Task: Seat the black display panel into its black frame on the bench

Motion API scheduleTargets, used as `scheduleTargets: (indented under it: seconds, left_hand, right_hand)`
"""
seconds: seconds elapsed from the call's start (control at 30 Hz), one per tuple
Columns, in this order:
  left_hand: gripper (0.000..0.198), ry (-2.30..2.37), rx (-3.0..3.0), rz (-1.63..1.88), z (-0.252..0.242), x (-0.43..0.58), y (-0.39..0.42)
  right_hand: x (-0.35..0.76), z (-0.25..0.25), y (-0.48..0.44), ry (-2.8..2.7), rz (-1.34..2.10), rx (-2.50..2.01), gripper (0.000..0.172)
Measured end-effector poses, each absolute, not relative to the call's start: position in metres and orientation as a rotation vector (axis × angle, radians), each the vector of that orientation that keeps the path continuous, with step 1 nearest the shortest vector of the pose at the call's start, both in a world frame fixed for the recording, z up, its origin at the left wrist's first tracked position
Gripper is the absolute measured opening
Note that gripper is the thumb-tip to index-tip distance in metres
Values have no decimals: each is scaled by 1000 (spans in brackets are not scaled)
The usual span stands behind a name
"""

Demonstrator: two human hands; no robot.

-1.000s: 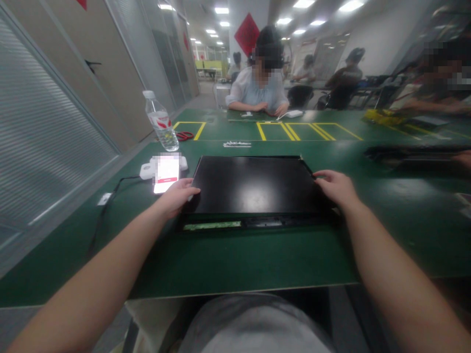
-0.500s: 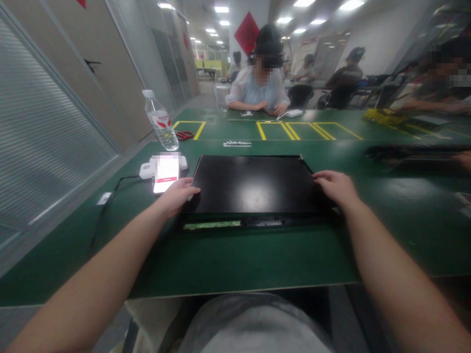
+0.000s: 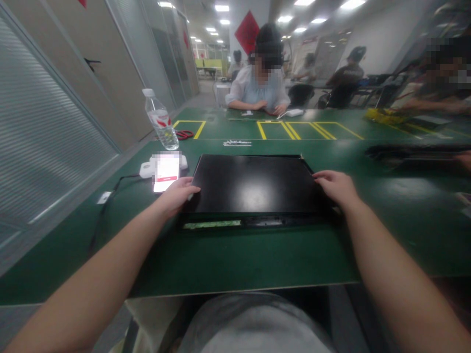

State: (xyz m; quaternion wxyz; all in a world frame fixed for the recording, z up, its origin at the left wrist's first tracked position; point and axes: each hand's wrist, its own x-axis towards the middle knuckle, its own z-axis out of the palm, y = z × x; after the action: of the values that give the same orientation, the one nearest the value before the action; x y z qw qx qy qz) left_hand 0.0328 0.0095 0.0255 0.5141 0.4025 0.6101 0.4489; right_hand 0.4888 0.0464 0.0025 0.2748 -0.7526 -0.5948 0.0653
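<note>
A glossy black screen panel [image 3: 253, 189] lies before me over a dark frame [image 3: 294, 221]. In the gap along the frame's near side a green circuit strip [image 3: 212, 224] shows. My left hand [image 3: 179, 194] grips the panel's left edge, thumb on top and the other fingers mostly hidden beside or under it. At the right edge, my right hand [image 3: 336, 189] pinches the panel between thumb and fingers. What lies beneath the panel is hidden.
A lit phone [image 3: 167, 174] rests against a white power strip [image 3: 146, 170] on the left. Behind it stand a water bottle [image 3: 162, 122] and red-handled scissors [image 3: 186, 134]. Small white pieces [image 3: 237, 143] lie beyond the panel. A person [image 3: 259, 83] sits opposite; another works at the right.
</note>
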Motion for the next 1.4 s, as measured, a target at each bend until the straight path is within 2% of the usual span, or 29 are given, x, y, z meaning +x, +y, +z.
scheduleTargets:
  seconds: [0.8,1.4]
  left_hand:
    - [44,1484,988,1075,25,31,9]
    - [39,1491,995,1073,26,33,8]
  right_hand:
    - [489,0,47,-1575,209,-2016,28]
    - [490,-1,46,-1569,206,-1985,28]
